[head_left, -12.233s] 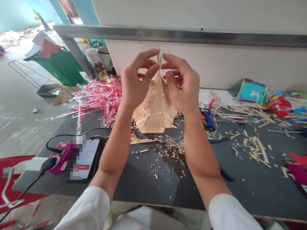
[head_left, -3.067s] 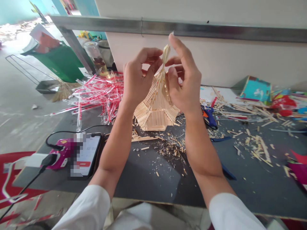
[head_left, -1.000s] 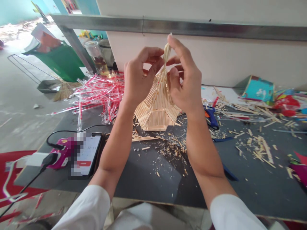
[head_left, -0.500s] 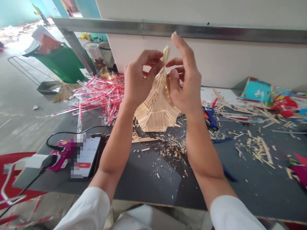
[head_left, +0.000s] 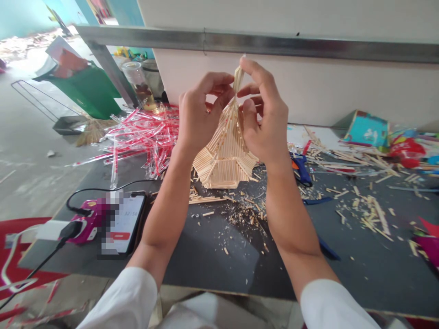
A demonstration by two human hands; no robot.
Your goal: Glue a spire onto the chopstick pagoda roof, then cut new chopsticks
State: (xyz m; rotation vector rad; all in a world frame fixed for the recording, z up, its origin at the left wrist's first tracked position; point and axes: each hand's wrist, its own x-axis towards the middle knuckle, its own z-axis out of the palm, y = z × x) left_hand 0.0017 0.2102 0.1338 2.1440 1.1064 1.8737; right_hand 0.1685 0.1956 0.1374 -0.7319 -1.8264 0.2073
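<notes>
A pointed tower-like model (head_left: pixel 228 171) built from thin wooden sticks stands on the dark table, its roof flaring out at the bottom and narrowing to a spire. My left hand (head_left: pixel 202 109) is closed, thumb and fingers pinching the narrow neck of the spire (head_left: pixel 237 80) from the left. On the other side, my right hand (head_left: pixel 265 109) has its thumb and curled fingers at the neck. Its raised index fingertip touches the top of the spire, with a small pale bit on that fingertip. Parts of the neck are hidden behind my fingers.
Red-and-clear plastic wrappers (head_left: pixel 144 137) are heaped at left, near a phone (head_left: pixel 132 219) and a magenta power adapter (head_left: pixel 89 224) with cords. A blue glue gun (head_left: pixel 302 169), loose sticks (head_left: pixel 350 157) and shavings (head_left: pixel 248 212) lie about. A metal rail (head_left: pixel 274 45) runs behind.
My right index finger has come down and inward from above onto the tip of the spire. The left hand and the model have hardly moved.
</notes>
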